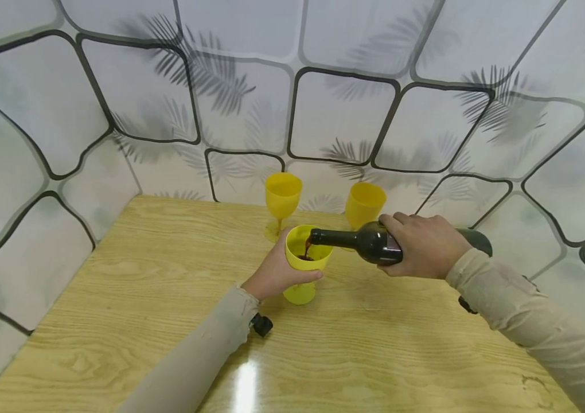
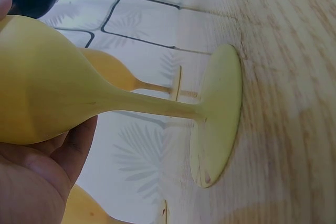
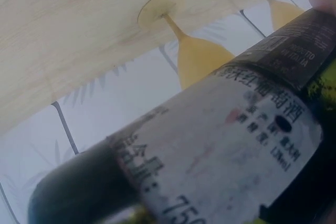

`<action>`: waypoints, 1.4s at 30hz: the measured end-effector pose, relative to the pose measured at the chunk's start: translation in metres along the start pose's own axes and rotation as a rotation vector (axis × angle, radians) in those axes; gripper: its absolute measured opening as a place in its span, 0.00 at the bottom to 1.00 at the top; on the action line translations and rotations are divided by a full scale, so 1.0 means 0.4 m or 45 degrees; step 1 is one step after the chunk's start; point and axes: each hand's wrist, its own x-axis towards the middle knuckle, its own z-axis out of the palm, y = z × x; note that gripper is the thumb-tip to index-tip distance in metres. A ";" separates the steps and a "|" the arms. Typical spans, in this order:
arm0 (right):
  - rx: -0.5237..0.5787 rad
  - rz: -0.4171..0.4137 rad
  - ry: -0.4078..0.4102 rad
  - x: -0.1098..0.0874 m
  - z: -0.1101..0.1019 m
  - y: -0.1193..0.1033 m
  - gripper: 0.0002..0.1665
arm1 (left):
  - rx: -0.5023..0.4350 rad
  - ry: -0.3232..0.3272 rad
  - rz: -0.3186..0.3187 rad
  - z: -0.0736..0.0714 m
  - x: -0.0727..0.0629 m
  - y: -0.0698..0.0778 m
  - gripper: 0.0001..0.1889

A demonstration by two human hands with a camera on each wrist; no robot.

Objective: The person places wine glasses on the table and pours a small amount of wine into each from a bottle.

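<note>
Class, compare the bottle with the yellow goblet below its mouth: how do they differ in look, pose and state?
The bottle is dark with a printed label; the goblet is plain yellow.
The bottle lies nearly level; the goblet is roughly upright.
The bottle is pouring dark liquid; the goblet is receiving it.
Both are held: bottle in the right hand, goblet in the left hand.

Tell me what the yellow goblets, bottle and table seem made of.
Yellow goblets: probably plastic, matte and opaque, the same yellow from bowl to foot. Bottle: likely dark glass, smooth and glossy, given its reflections. Table: wood or wood-look laminate; grain shows, and a glare patch suggests a sheen.
</note>
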 end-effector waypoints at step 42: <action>-0.011 0.035 0.037 0.008 -0.014 -0.023 0.42 | -0.021 -0.023 0.005 -0.004 -0.008 -0.003 0.49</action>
